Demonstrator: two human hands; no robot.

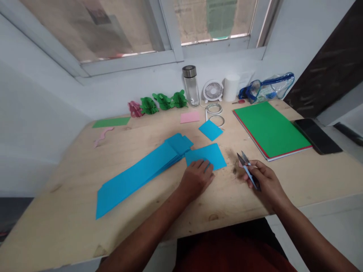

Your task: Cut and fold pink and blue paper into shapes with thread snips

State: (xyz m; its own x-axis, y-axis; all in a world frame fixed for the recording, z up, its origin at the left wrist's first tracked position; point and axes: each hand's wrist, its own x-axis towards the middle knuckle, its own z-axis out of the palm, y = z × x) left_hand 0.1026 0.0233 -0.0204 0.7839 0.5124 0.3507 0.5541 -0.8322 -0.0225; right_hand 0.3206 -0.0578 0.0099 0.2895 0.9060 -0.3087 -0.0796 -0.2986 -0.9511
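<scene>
My left hand point(197, 176) rests on the near edge of a blue paper rectangle point(216, 154), fingers slightly bent and spread over it, not wrapped round anything. My right hand point(265, 179) is closed round a pair of thread snips point(249, 172), with the pointed blades parted and aimed away from me. Left of my left hand lies a fanned stack of long blue paper strips point(138, 170). A smaller blue paper square point(210, 130) is just beyond the rectangle. A bit of pink paper point(240, 164) shows behind the snips.
Green paper sheets point(272, 128) and a black phone point(317, 135) lie on the right. Toward the wall stand folded green paper shapes point(163, 101), a glass bottle point(192, 88), a small fan point(213, 90), tape rolls point(214, 108) and a clear pouch point(269, 87). Pink paper point(190, 117) lies nearby.
</scene>
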